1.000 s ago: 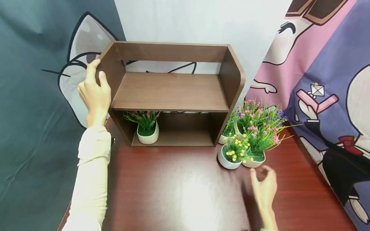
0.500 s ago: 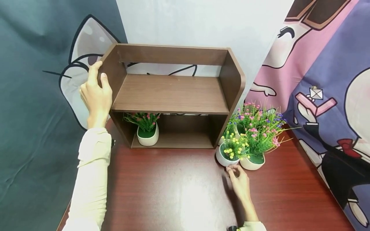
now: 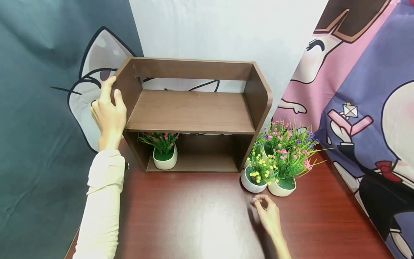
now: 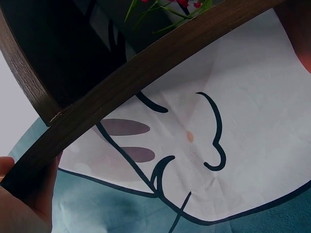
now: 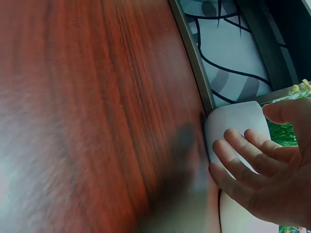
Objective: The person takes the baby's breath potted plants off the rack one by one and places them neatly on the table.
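Observation:
At the left side of a brown two-tier shelf (image 3: 194,109), my left hand (image 3: 109,111) holds the front edge of its side panel. The left wrist view shows thumb and fingers on either side of this panel (image 4: 97,114). My right hand (image 3: 267,216) is just in front of a white pot (image 3: 253,182) of small yellow flowers, its fingers loosely bent around nothing. In the right wrist view, its spread fingers (image 5: 238,165) overlap the white pot (image 5: 238,116); contact is unclear. Beside it stands a cream pot (image 3: 282,187) with pink flowers.
One white pot (image 3: 165,161) with red-pink flowers stands at the left of the lower tier. More flowers (image 3: 278,135) crowd behind the front pots, right of the shelf. Reddish wooden table (image 3: 181,208) lies in front; printed curtains (image 3: 372,90) hang on both sides.
My right hand has moved left from the cream pot to the yellow-flowered one. That pot has shifted slightly toward the shelf. The left hand keeps its hold; the head view has tilted a little.

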Demonstrator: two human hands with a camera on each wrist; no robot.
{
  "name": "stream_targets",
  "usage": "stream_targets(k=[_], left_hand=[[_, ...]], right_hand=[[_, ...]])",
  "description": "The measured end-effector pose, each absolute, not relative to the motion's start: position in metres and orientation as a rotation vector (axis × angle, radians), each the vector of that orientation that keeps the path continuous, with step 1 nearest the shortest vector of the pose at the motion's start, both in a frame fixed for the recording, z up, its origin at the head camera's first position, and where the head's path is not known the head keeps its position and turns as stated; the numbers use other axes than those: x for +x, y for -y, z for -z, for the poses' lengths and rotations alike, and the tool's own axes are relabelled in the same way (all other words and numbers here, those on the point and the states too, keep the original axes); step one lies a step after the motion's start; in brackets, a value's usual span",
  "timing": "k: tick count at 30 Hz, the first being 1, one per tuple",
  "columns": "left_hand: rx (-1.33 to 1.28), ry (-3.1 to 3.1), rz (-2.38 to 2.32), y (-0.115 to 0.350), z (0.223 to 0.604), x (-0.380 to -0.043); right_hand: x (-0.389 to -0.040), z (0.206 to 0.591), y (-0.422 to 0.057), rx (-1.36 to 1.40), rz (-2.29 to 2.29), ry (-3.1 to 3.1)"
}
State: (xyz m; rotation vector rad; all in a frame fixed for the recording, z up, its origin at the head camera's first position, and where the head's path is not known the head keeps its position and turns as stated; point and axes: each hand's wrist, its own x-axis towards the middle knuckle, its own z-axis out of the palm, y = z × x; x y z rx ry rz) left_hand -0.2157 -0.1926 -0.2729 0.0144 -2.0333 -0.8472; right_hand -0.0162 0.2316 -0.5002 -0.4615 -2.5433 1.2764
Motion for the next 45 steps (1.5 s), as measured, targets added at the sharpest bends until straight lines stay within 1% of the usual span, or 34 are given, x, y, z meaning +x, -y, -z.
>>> stream_targets(k=[6,12,17,22,25,30,35,45], left_hand=[[0.000,2.017,0.831,0.192,0.271,-0.218],[0.003,2.009,0.835,0.193,0.272,-0.217],[0.006,2.018,0.836,0.193,0.274,-0.216],[0.003,2.021,0.839,0.194,0.274,-0.215],[0.006,2.019,0.832,0.195,0.275,-0.215],[0.000,2.026,0.822,0.195,0.274,-0.218],[0.001,2.020,0.829,0.192,0.273,-0.222],[0.006,2.036,0.823,0.194,0.275,-0.219]], right_hand=[[-0.001,0.492,-0.234,-0.417,-1.325,2.606],[0.003,0.489,-0.223,-0.190,-1.386,2.691],[-0.009,0.489,-0.196,0.026,-1.464,2.702],[-0.032,0.490,-0.155,0.266,-1.479,2.650],[-0.044,0.492,-0.129,0.363,-1.434,2.654],[-0.066,0.490,-0.089,0.387,-1.393,2.669],[-0.091,0.488,-0.056,0.323,-1.371,2.649],[-0.133,0.487,-0.007,0.216,-1.410,2.700]])
